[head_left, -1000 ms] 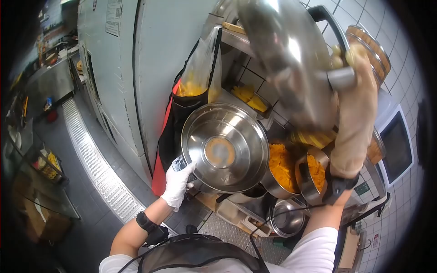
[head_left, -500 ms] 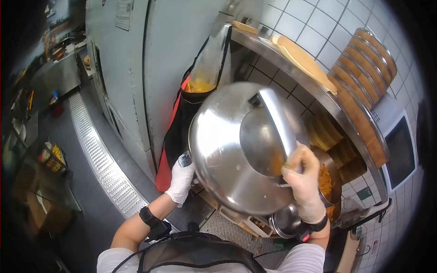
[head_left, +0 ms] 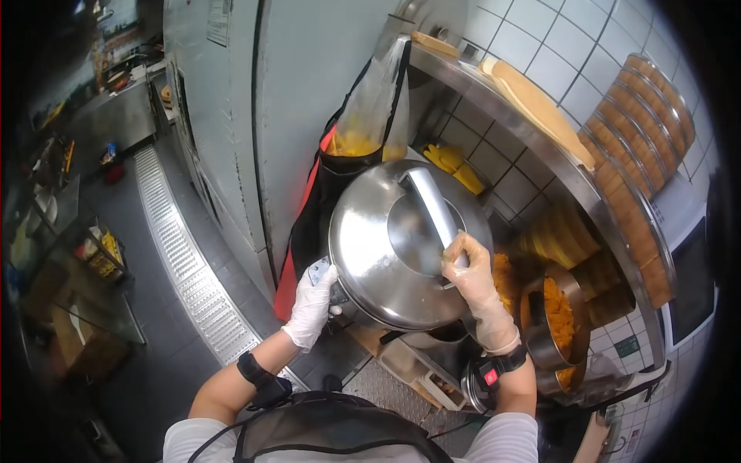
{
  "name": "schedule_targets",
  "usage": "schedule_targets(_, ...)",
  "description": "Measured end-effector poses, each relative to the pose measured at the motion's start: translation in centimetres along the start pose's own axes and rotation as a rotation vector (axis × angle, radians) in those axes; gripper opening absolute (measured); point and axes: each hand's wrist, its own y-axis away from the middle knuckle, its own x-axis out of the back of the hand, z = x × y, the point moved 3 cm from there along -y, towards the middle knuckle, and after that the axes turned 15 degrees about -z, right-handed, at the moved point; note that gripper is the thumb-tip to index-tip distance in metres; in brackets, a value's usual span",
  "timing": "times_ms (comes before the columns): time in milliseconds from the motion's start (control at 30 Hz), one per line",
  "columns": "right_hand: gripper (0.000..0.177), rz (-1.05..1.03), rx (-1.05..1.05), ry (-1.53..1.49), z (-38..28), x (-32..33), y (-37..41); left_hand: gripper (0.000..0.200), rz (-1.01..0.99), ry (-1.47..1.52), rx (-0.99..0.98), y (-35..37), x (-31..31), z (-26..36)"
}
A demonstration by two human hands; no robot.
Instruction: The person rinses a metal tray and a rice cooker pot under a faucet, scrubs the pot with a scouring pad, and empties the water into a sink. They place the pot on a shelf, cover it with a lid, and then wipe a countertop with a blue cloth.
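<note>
A large round steel pot lid with a long silver handle fills the middle of the head view. My right hand, in a thin glove, grips the near end of that handle. The lid lies over a steel pot, whose side shows under the rim at the front left. My left hand, in a white glove, is closed at the pot's left side, right by the lid's rim. A small bluish-grey patch shows at its fingertips, and I cannot tell what it grips.
Round containers of orange shredded food stand to the right. Behind the pot are yellow gloves and a plastic-lined black and red bag. A steel shelf holds stacked steamers. A floor grate runs along the left.
The lid has moved down and away from me, onto the pot, with my right hand still on its handle. The yellow gloves and more orange food have come into sight.
</note>
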Motion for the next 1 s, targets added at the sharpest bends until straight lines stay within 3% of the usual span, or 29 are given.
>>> schedule_targets(233,0.016,-0.093,-0.09,-0.122,-0.4,0.8,0.0,0.041,0.029,-0.005,-0.057,-0.4,-0.1,-0.1)
schedule_targets(400,0.016,-0.179,-0.132,-0.177,-0.4,2.3,-0.3,0.057,-0.044,-0.023,-0.069,-0.6,0.4,-0.2)
schedule_targets(467,0.019,-0.404,-0.08,-0.137,-0.4,3.5,-0.6,0.062,-0.052,-0.011,-0.063,-0.2,0.3,0.0)
schedule_targets(500,0.031,-0.363,-0.056,-0.389,0.1,4.5,-0.4,0.068,-0.068,-0.001,-0.062,0.0,0.1,0.3)
schedule_targets(567,0.034,-0.069,-0.16,-0.442,2.6,7.5,-0.7,0.071,-0.02,-0.047,0.032,0.5,0.3,0.4)
schedule_targets(633,0.034,0.308,-0.243,-0.151,8.8,10.9,-1.1,0.071,-0.024,-0.037,0.027,0.5,0.0,0.5)
schedule_targets(667,0.044,0.326,-0.327,0.295,11.5,12.0,-1.0,0.067,-0.022,-0.043,0.01,0.2,0.4,0.1)
schedule_targets(733,0.059,0.217,-0.611,0.036,13.9,11.2,-0.6,0.064,-0.033,-0.038,-0.033,-0.1,0.6,0.1)
schedule_targets(767,0.063,0.043,-0.47,-0.007,21.2,11.8,-0.9,0.063,-0.022,-0.041,-0.045,-0.2,0.7,0.1)
schedule_targets(800,0.061,-0.234,-0.319,0.069,19.9,10.4,-1.2,0.062,-0.043,-0.033,-0.05,-0.2,0.9,0.0)
schedule_targets(833,0.055,-0.194,-0.338,-0.173,20.4,9.3,-0.9,0.061,-0.019,-0.068,-0.062,0.0,0.2,0.6)
schedule_targets(900,0.046,-0.095,-0.577,-0.263,17.3,8.1,-1.3,0.057,-0.019,-0.076,-0.025,0.1,0.7,0.5)
schedule_targets(933,0.046,-0.09,-0.571,-0.265,16.6,7.5,-1.5,0.057,-0.023,-0.081,-0.029,0.1,1.0,0.4)
schedule_targets(1000,0.033,0.062,-0.537,-0.564,15.5,6.8,-1.7,0.048,-0.004,-0.123,-0.016,0.1,1.4,0.2)
